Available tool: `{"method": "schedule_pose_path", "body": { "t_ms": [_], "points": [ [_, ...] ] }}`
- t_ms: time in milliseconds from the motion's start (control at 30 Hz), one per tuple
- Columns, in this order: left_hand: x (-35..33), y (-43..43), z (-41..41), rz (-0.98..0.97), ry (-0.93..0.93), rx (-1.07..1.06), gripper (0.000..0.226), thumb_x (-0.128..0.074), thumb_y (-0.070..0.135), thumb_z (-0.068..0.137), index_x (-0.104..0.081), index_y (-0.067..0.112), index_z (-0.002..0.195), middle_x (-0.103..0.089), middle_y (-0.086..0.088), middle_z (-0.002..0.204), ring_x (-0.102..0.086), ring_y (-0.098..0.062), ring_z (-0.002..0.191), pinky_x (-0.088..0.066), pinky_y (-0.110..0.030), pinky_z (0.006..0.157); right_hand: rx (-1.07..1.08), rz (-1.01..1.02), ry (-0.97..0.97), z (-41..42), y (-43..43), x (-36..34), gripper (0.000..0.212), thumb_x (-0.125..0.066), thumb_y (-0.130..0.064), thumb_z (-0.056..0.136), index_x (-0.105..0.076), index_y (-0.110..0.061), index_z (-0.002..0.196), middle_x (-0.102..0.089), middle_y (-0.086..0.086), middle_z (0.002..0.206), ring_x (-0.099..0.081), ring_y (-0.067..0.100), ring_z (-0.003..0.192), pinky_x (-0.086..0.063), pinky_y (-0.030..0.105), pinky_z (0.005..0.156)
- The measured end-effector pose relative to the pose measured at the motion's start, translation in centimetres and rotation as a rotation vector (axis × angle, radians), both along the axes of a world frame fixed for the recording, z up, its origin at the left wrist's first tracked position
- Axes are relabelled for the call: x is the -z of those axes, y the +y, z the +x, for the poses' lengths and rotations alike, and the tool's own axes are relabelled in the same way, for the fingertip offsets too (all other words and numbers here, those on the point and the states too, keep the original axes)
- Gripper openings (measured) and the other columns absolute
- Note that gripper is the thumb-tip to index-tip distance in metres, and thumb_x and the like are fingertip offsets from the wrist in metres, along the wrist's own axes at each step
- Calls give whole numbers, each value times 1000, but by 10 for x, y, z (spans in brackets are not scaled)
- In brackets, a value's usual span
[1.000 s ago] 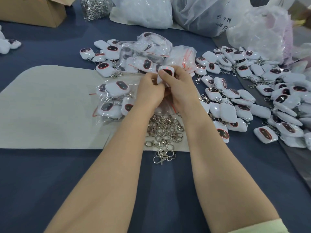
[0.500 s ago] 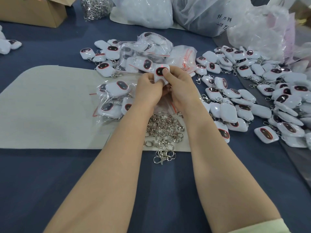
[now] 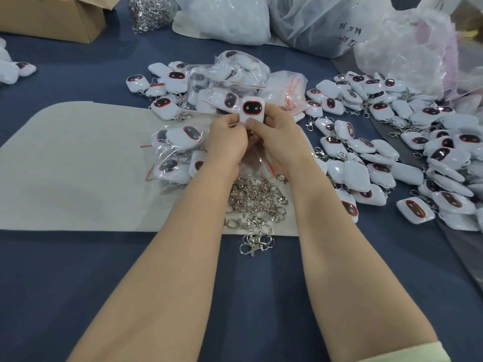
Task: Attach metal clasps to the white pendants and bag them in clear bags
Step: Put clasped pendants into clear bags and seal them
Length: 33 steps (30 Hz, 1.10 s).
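I've turned the pendant point(image 3: 252, 109) to face me since a second ago. It's held just beyond the clasp pile point(image 3: 257, 202), pinched at its lower edge by my left hand point(image 3: 228, 138) and right hand point(image 3: 277, 134). Clasp fitting seems underway, though hidden.

Only legible writing: hand-wr. dark marker on the big translucent plastic bag point(image 3: 326, 22), upper right of frame, at the far side of the tabletop point(image 3: 78, 283). 1st line starts w/ digits "96", then 2 hand-drawn chars, too loose to read for sure. 2nd line sits just below, partly lost in a fold of the plastic; poss. digits + 1 char, can't tell which. The pendant point(image 3: 253, 108) at centre of frame has a dark panel w/ red rim, carrying 2 small pale marks side by side: symbols, not letters. The clear bags point(image 3: 285, 92) behind it have red lines; any print there is too small to read.
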State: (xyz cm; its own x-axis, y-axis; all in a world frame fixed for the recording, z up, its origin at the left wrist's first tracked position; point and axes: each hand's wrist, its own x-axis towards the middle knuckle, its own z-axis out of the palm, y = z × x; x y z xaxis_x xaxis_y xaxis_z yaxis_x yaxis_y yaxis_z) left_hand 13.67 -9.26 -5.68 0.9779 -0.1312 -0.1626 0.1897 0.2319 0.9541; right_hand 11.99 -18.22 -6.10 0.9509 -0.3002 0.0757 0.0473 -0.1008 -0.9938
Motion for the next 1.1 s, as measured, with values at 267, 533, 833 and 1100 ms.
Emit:
{"method": "schedule_pose_path", "body": {
  "t_ms": [267,533,833,1100],
  "points": [
    [-3,0,-3,11,-6,-7,22,-46,-1,94,-67,4,102,-68,-18,102,-67,-21,82,-57,-28,74,-27,83,-6,0,0,-3,18,-55,4,91,-61,-9,104,-68,18,105,-64,25,93,-48,34,77],
    [-14,1,-15,777,-492,-62,28,-52,23,94,-54,16,121,-57,0,115,-50,-11,93,-35,-23,75,283,7,-36,1,-6,-14,8,-59,-7,92,-59,-15,92,-67,12,98,-67,28,92,-56,42,84],
    [-15,0,-23,1279,-464,134,38,-62,35,85,-52,13,114,-61,-8,111,-60,-30,104,-37,-32,70,352,61,4,0,-8,-18,14,-62,-10,90,-56,-19,82,-62,2,86,-58,18,77,-56,47,87],
    [-19,5,-25,1266,-479,143,18,-54,17,91,-58,9,106,-61,-13,111,-59,-35,104,-36,-34,72,340,77,22,2,-7,-17,14,-61,-9,89,-55,-17,79,-58,7,85,-55,19,70,-55,37,73]
  ]
}}
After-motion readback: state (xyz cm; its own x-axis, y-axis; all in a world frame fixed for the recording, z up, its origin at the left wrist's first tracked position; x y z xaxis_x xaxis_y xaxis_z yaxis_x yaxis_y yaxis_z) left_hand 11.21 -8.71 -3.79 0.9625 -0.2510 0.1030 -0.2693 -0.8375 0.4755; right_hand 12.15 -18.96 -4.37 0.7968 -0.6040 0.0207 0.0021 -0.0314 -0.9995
